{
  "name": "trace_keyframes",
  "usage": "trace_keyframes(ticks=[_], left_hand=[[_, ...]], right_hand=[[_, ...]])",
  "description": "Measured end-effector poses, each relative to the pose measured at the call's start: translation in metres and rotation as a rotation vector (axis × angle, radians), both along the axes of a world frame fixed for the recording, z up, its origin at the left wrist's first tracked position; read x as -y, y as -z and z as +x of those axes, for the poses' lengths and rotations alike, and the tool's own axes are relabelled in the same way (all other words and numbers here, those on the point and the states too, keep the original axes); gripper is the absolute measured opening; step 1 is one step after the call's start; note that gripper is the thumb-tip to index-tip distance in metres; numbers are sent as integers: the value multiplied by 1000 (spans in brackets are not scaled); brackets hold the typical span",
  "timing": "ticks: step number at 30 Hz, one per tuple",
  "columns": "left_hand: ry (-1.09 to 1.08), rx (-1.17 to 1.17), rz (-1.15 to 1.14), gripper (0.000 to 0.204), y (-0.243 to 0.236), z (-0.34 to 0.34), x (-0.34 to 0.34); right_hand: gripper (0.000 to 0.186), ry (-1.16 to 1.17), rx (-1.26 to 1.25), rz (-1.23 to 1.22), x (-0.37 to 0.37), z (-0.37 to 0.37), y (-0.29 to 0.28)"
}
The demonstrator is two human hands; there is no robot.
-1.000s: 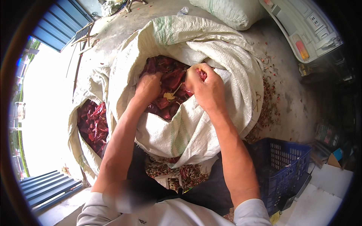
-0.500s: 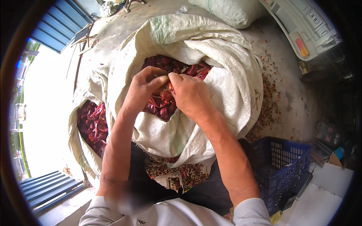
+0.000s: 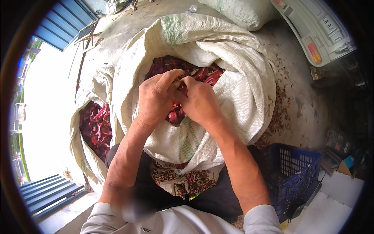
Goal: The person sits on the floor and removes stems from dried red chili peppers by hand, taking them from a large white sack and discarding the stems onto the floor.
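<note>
Red peppers (image 3: 166,63) are sitting in the big white sack (image 3: 243,87), and the left hand (image 3: 156,95) and right hand (image 3: 201,100) are huddling together over its mouth, can't tell if they're gripping one.

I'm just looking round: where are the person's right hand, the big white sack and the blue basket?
Right hand (image 3: 200,100), head view: back of the hand.
Big white sack (image 3: 242,95), head view: folded side.
Blue basket (image 3: 295,165), head view: perforated wall.

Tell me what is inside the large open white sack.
Wrinkled red chillies show in the mouth of the large white sack. The left hand and right hand cover some; whatever lies beneath the top layer cannot be seen.
</note>
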State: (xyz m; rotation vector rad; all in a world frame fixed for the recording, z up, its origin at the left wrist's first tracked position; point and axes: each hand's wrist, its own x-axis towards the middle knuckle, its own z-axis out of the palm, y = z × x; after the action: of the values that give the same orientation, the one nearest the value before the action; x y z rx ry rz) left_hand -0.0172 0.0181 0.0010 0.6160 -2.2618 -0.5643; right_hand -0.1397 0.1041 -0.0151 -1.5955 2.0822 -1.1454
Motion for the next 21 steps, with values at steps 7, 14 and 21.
trace_keyframes(ticks=[7, 14, 21], left_hand=[[-14, -350, 917, 22, -7, 2, 5], [119, -667, 1143, 19, -20, 27, 54], [554, 149, 1100, 26, -20, 28, 26]], right_hand=[[30, -34, 30, -140, 1, 7, -1], [22, -58, 163, -158, -14, -3, 0], [16, -15, 595, -144, -17, -23, -8]])
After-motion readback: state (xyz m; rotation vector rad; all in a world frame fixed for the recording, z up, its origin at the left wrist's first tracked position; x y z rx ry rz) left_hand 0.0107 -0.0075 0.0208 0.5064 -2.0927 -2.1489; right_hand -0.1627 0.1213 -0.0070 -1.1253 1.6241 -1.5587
